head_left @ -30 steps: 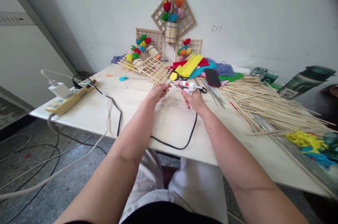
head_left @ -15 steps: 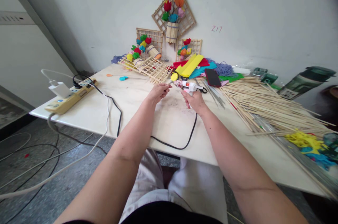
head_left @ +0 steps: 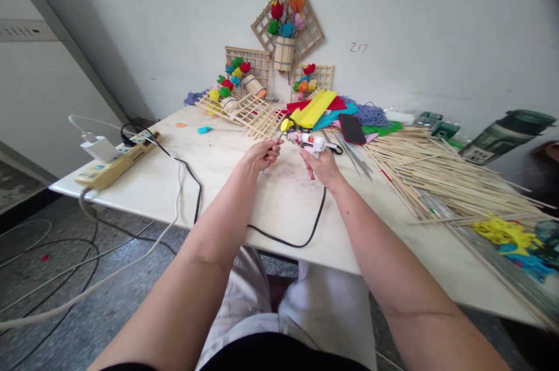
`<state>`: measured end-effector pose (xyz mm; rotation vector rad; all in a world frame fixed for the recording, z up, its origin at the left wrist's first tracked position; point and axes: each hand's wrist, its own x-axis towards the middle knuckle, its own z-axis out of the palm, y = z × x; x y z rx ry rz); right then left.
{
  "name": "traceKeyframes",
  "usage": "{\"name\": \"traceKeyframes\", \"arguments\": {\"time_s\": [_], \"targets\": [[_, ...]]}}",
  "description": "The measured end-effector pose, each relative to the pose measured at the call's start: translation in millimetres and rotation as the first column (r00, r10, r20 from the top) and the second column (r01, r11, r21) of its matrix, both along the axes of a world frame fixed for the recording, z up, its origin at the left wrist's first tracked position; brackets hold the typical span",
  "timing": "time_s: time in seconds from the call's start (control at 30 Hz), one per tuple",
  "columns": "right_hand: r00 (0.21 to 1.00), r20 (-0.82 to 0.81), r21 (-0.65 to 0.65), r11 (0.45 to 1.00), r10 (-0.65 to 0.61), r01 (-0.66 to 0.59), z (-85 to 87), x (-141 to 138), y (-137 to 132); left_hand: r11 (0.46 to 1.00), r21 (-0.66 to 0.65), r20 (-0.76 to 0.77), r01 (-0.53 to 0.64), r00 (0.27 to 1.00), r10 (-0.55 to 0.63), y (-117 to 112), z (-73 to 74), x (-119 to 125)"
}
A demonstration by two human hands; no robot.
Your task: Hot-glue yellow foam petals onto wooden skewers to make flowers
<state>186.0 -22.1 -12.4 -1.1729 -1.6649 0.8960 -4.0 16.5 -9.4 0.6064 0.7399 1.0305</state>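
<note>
My right hand (head_left: 322, 167) is wrapped round the handle of a white hot glue gun (head_left: 315, 142), whose speckled front end points left. Its black cord runs down and loops across the table (head_left: 279, 208). Just left of the nozzle, my left hand (head_left: 263, 154) pinches a thin wire stem (head_left: 282, 136). A small yellow paper piece (head_left: 286, 124) sits at the stem's upper end, close to the nozzle; whether they touch I cannot tell. Behind it lie scissors, partly hidden, and a yellow crepe paper strip (head_left: 315, 110).
Stick lattices with paper flowers (head_left: 288, 18) stand at the wall. Thin wooden sticks (head_left: 441, 167) cover the right side, near a phone (head_left: 351, 129) and a dark bottle (head_left: 506, 137). A power strip (head_left: 117, 161) with cables lies left. Blue paper discs (head_left: 204, 130) lie mid-left.
The yellow piece has turned from a round face toward me to a narrower, tilted view and shifted slightly up and left. My left hand has rotated slightly; the glue gun stays in place.
</note>
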Motion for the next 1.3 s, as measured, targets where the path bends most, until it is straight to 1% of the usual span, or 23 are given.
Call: {"name": "traceKeyframes", "arguments": {"time_s": [0.37,0.6,0.7,0.8,0.93,1.07,1.17,1.3], "targets": [[1.000,0.002,0.008,1.000,0.003,-0.003,-1.8,0,1,0.999,-0.044,0.031,0.021,0.999,-0.020,1,0.2,1],[1.000,0.024,0.019,1.000,-0.002,0.001,-1.6,0,1,0.999,-0.031,0.050,0.041,0.998,-0.040,3,-1.2,0],[1.000,0.029,0.021,1.000,-0.003,0.002,-1.0,-1,0,0.998,-0.029,0.042,0.049,0.998,-0.048,2,-0.3,0],[1.000,0.025,0.003,1.000,-0.005,0.004,0.5,-1,-1,0.999,-0.008,-0.001,0.034,0.999,-0.034,0,1.6,2],[1.000,0.000,-0.019,1.000,-0.007,0.007,2.2,-2,-4,0.995,0.085,-0.133,-0.056,0.989,0.067,-1,0.9,4],[1.000,-0.011,-0.025,1.000,0.000,-0.001,0.8,0,-2,0.957,0.261,-0.281,-0.129,0.938,0.203,-1,-2.8,7],[1.000,-0.015,-0.018,1.000,-0.002,0.002,-1.1,0,0,0.916,0.368,-0.394,-0.159,0.865,0.309,-2,-3.0,9],[1.000,-0.024,-0.019,1.000,-0.003,0.003,-1.3,0,1,0.877,0.446,-0.531,-0.180,0.735,0.421,-3,-1.0,13]]}}
